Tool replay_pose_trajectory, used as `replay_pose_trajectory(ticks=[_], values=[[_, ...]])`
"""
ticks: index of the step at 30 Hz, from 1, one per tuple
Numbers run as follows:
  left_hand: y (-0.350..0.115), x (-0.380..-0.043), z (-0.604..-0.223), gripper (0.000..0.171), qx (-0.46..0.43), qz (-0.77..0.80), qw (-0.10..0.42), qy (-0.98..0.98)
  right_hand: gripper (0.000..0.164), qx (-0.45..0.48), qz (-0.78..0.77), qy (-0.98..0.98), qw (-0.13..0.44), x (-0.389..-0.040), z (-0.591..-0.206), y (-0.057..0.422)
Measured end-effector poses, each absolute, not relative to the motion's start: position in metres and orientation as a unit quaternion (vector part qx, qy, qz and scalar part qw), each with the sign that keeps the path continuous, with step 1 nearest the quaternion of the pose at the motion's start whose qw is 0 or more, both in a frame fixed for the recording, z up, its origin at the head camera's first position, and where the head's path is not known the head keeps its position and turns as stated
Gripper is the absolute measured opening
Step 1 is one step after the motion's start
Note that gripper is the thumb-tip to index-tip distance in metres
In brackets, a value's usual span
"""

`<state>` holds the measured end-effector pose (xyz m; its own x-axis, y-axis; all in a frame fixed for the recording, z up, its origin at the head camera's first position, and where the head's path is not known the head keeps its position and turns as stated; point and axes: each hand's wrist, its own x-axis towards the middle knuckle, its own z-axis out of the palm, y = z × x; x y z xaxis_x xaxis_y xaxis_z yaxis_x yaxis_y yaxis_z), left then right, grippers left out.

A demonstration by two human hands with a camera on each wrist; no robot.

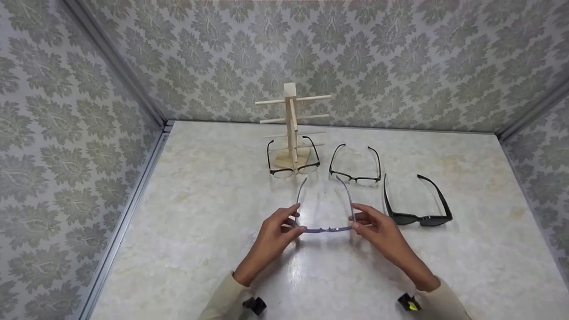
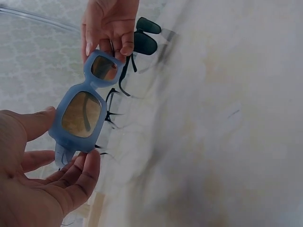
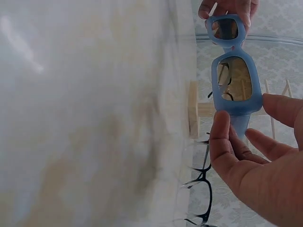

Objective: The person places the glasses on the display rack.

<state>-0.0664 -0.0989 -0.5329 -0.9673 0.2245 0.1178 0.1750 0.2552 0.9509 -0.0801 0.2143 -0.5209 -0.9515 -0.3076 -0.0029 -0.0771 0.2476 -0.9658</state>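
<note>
I count four pairs of glasses: one blue pair in my two grips, and three beyond them on the worktop, namely two thin black-framed pairs and one pair of dark sunglasses. One wooden rack stands farther off.

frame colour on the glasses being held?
Light blue, chunky frame; the glasses show best in the left wrist view.

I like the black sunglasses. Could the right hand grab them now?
Probably not right away: the right hand is busy holding the blue glasses. The black sunglasses lie just beside it, with nothing between.
</note>
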Motion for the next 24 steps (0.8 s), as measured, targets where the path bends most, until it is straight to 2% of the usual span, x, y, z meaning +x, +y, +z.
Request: replay_pose_trajectory(ticks=[14,24], values=[[-0.116,-0.058,-0.507,0.063,0.137,0.598,-0.045,0.789,0.053,-0.161,-0.603,0.776,0.088,-0.094,-0.495,0.199],[-0.131,-0.071,-0.488,0.062,0.128,0.578,-0.067,0.803,0.053,-0.183,-0.617,0.761,0.087,-0.113,-0.482,0.183]])
